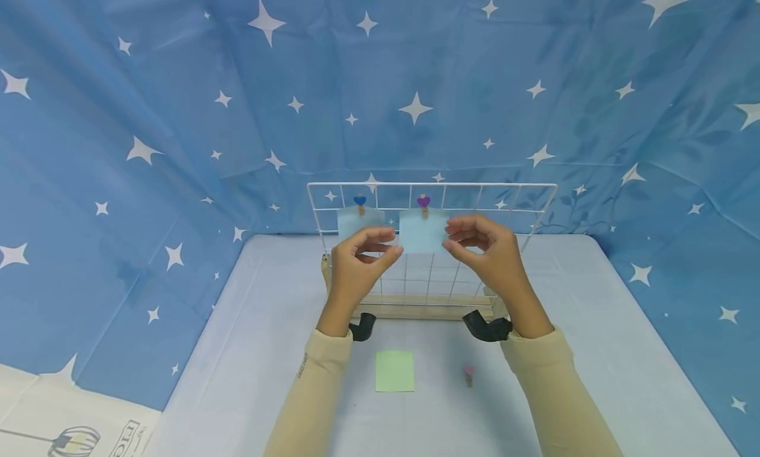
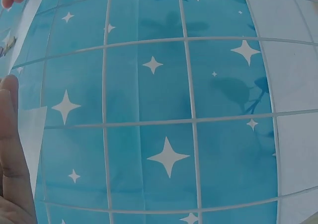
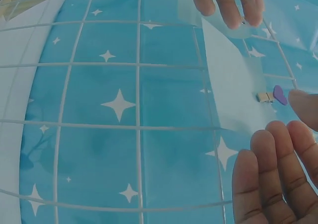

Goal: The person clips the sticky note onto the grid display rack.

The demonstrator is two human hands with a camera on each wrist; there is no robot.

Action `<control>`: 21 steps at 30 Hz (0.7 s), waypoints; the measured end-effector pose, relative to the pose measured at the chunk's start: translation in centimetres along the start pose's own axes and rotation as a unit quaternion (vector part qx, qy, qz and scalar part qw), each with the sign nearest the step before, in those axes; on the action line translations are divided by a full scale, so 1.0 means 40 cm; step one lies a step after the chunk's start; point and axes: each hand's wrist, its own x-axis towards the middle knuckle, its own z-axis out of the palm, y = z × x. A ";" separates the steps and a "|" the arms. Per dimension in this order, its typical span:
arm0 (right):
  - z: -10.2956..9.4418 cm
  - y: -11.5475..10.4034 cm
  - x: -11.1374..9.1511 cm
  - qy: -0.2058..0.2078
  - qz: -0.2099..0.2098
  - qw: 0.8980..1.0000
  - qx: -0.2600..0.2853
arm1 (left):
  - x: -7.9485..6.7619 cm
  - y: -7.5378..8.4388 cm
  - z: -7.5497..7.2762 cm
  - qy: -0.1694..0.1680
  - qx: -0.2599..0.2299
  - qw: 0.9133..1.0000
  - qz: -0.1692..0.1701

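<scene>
Before the wire rack [image 1: 463, 184], the left hand [image 1: 356, 260] and right hand [image 1: 491, 247], loosely curved, pinching nothing, are flanking the blue note [image 1: 423, 236] hanging long-side-across on it beneath the purple-heart clip [image 1: 424, 202], neither clearly nearer.

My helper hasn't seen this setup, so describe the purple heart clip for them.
Find the white wire grid on the table. Near its top hang two pale blue notes; take the right one, between left hand and right hand. The clip on its upper edge has a purple heart, unlike the blue-hearted clip to its left.
</scene>
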 end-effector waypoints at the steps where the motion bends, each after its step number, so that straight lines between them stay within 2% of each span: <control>1: -0.001 0.001 -0.003 -0.001 0.003 1.000 0.002 | -0.002 0.000 -0.001 -0.001 -0.002 1.000 -0.002; 6: -0.005 0.004 -0.017 -0.006 0.016 1.000 0.002 | -0.009 0.000 -0.007 -0.010 -0.009 1.000 -0.014; 21: -0.028 0.019 -0.057 -0.002 0.020 1.000 0.000 | -0.037 -0.005 -0.010 -0.021 -0.016 0.999 -0.041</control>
